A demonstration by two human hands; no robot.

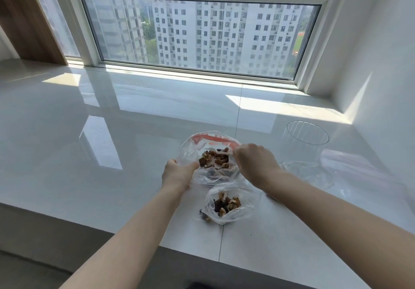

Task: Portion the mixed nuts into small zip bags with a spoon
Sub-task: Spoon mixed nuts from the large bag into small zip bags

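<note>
- Currently, my left hand [177, 173] grips the large clear red-zip bag of mixed nuts [213, 160]; if it slackens, the mouth collapses.
- My right hand [252, 161] pinches a thin pale spoon handle [230, 153]; tilting spills nuts onto the glossy white desk [112, 154].

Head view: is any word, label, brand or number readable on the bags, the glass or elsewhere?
None. The large bag, small bag, spare bags and glass show no print; the buildings outside carry no legible signs.

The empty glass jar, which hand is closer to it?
Right. The right hand is just left of the glass jar; the left hand is beyond the big nut bag.
</note>
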